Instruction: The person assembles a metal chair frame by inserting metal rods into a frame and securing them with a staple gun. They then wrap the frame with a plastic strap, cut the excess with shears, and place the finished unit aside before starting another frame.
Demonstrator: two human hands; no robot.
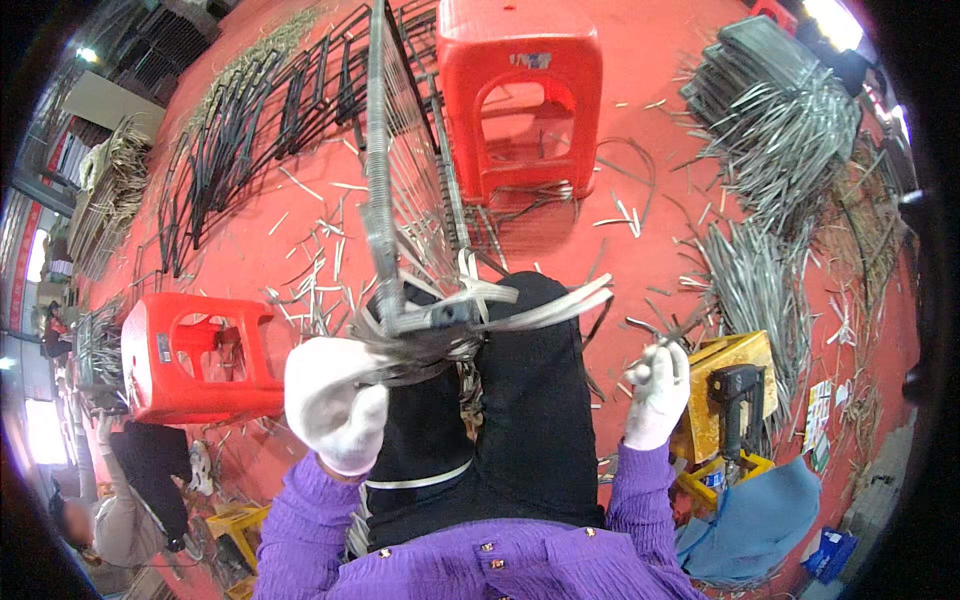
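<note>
Gap beside right knee [545, 345], frame [379, 190] blocking left

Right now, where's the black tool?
In the head view, the black tool is on the right, beside the yellow stand and just right of the gloved right hand.

I see red floor [650, 70], a red stool [150, 385] left of my left hand [335, 405], another stool [520, 55] farther ahead, bright light [835, 22] far beyond my right hand [658, 395].

strips [550, 308]: smooth, faint sheen | red stools [518, 52]: smooth glossy plastic | gloves [322, 395]: matt cloth | sleeves [640, 492]: crinkled cloth
</note>
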